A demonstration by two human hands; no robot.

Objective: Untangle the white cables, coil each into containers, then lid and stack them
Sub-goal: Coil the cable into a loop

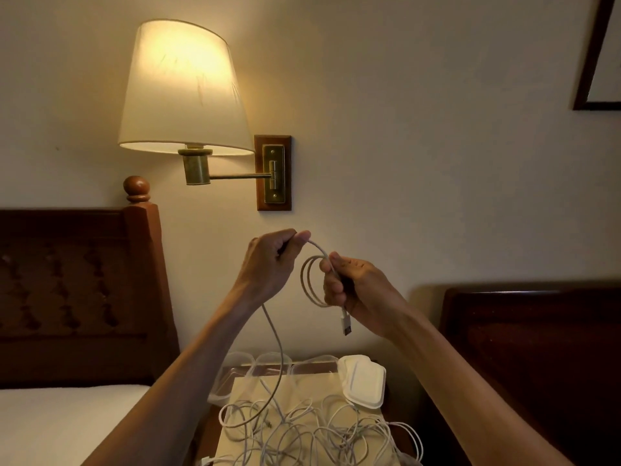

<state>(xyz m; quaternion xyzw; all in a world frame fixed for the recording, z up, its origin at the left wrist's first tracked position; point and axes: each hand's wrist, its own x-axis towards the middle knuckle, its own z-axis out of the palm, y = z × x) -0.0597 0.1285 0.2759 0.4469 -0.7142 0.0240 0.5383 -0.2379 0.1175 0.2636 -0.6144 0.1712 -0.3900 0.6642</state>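
Both my hands are raised in front of the wall, above the nightstand. My right hand (349, 284) grips a small coil of white cable (311, 284), and the cable's USB plug (346, 324) hangs below my fist. My left hand (272, 260) pinches the same cable just left of the coil. From there the cable drops to a tangled heap of white cables (312, 432) on the nightstand. Clear plastic containers (235, 375) stand behind the heap. A stack of white lids (363, 381) lies to their right.
A lit wall lamp (181, 89) on a swing arm hangs above and to the left. A bed with a dark wooden headboard (77, 280) is on the left. Another dark headboard (537, 348) is on the right. A picture frame (594, 62) hangs at the top right.
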